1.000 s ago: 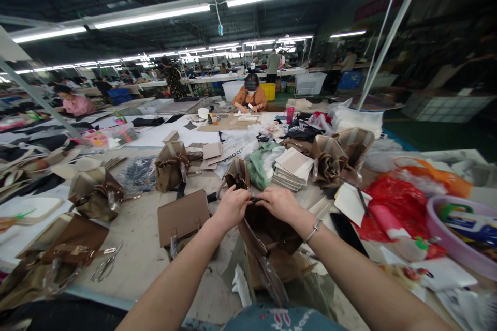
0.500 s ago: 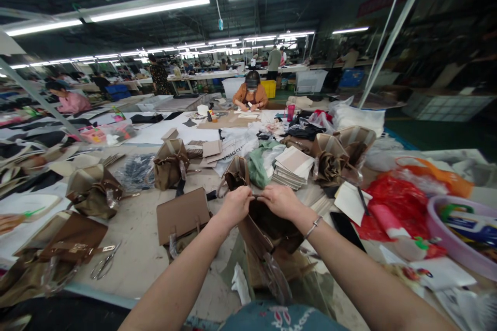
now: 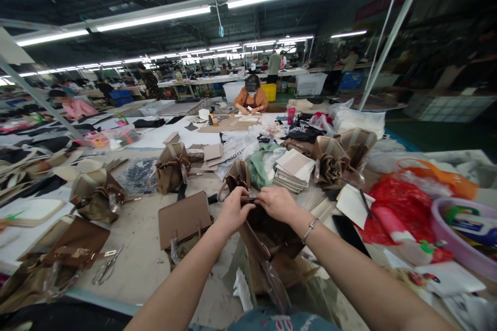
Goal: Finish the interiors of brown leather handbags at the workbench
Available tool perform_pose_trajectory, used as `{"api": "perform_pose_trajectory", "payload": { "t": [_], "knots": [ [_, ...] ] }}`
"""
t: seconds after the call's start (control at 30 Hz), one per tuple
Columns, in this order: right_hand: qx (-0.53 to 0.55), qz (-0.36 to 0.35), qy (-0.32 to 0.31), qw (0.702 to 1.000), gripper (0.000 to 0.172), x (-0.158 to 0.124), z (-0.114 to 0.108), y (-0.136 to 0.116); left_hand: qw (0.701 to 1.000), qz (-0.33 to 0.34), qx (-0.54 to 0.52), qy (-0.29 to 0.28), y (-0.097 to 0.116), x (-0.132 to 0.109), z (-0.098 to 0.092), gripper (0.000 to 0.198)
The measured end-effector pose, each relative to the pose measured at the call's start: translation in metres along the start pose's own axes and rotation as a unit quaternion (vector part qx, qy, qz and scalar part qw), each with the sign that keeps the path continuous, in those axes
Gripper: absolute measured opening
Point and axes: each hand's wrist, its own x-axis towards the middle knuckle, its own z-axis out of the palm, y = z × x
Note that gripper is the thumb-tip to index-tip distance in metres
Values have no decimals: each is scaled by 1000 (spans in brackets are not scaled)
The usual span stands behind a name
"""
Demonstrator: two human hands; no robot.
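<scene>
A dark brown leather handbag (image 3: pixel 267 235) stands upright on the worktable right before me. My left hand (image 3: pixel 232 213) pinches its top edge from the left. My right hand (image 3: pixel 278 203), with a silver bracelet on the wrist, grips the same top edge from the right. The two hands almost meet over a small strap or clasp piece at the bag's opening. Clear plastic film (image 3: pixel 272 279) hangs down the bag's front. A flat brown bag (image 3: pixel 183 220) lies just left of my left hand.
Several tan bags (image 3: pixel 171 165) lie over the table with scissors (image 3: pixel 104 268) at the front left. A stack of cards (image 3: pixel 292 168), a red plastic bag (image 3: pixel 396 201) and a pink basin (image 3: pixel 462 227) crowd the right. A person in orange (image 3: pixel 250 97) works at the far end.
My hands have drawn closer together on the bag's top edge, the left one shifting slightly right. The bag stays in place.
</scene>
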Motion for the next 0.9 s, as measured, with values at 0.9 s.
{"api": "perform_pose_trajectory", "payload": {
  "t": [0.9],
  "knots": [
    [13, 3, 8, 1000, 35, -13, 1, 17, 996, 12, 28, -90, -3, 19, 5, 13]
  ]
}}
